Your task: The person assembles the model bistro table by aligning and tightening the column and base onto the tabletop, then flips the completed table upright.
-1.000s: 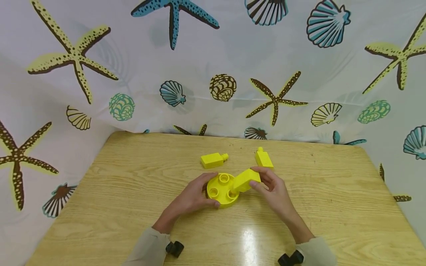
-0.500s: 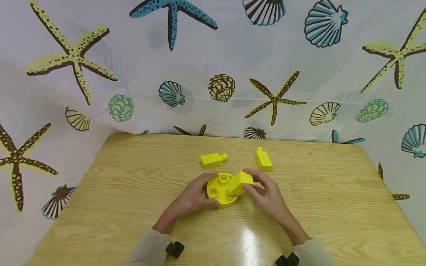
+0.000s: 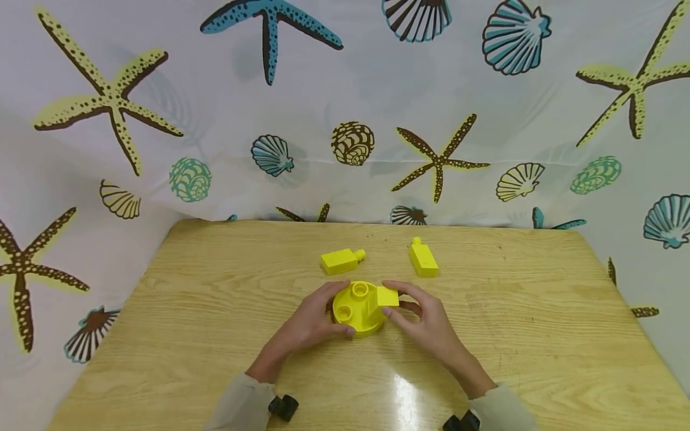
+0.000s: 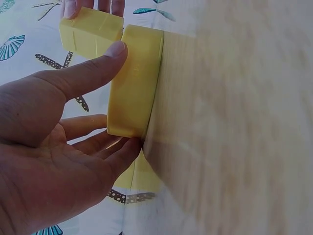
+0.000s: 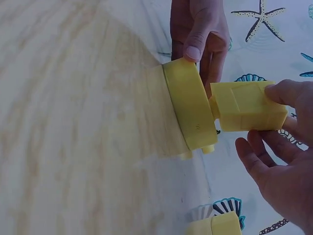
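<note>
The round yellow base (image 3: 356, 306) lay flat on the table (image 3: 215, 287), shallow and smooth-sided, with a raised rim and ringed holes (image 3: 360, 290) in its top, two in sight: one at the far side, one toward the left. The yellow block (image 3: 387, 297), box-shaped, stood nearly upright over the base's right side, square end uppermost, its narrow neck (image 5: 214, 106) down at the base

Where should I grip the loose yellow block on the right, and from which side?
Probably across the two long sides of the loose block, coming from its near end and above. It lies flat with its knob pointing away, so that grip leaves the knob free. The right hand would first need to release the held block.
</note>
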The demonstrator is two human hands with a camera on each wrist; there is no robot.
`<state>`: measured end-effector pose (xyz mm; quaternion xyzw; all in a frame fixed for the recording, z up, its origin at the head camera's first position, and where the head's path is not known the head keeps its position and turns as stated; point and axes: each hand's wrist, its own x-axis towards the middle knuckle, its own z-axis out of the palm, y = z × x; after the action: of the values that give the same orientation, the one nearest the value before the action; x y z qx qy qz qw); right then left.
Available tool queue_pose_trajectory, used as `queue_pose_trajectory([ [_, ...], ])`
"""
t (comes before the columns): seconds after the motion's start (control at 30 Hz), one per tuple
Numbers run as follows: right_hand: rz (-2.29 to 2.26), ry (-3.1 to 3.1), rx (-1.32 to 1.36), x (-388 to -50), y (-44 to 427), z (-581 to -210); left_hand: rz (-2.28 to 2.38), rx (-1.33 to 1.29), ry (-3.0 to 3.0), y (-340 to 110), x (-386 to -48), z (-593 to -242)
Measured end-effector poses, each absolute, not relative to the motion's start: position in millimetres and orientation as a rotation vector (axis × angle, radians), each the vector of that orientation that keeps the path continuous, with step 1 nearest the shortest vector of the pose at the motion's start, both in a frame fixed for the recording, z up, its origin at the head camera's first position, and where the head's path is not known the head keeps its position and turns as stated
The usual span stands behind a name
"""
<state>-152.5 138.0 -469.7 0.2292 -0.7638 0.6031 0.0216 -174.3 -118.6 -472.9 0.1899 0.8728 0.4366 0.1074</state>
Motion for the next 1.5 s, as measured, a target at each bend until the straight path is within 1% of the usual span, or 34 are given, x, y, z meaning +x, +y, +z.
queue_pose_trajectory([
  [0.33, 1.945, -2.425, 0.692, -151, 142, -464, 1.303, 0.558, 2.554, -121, -173, -474],
  [0.47, 1.919, -2.428, 0.718, -152, 141, -466, 1.287, 0.554, 2.553, -120, -172, -472],
  [0.7, 1.889, -2.469, 0.688, -152, 143, -466, 1.288, 0.595, 2.543, -118, -175, -471],
  [1.07, 1.961, -2.492, 0.854, -156, 154, -461, 1.297, 0.585, 2.538, -120, -173, -472],
  [1.33, 2.077, -2.428, 0.876, -155, 154, -458, 1.299, 0.566, 2.551, -119, -173, -471],
  [1.5, 2.065, -2.416, 0.833, -153, 152, -459, 1.300, 0.574, 2.551, -119, -173, -473],
])
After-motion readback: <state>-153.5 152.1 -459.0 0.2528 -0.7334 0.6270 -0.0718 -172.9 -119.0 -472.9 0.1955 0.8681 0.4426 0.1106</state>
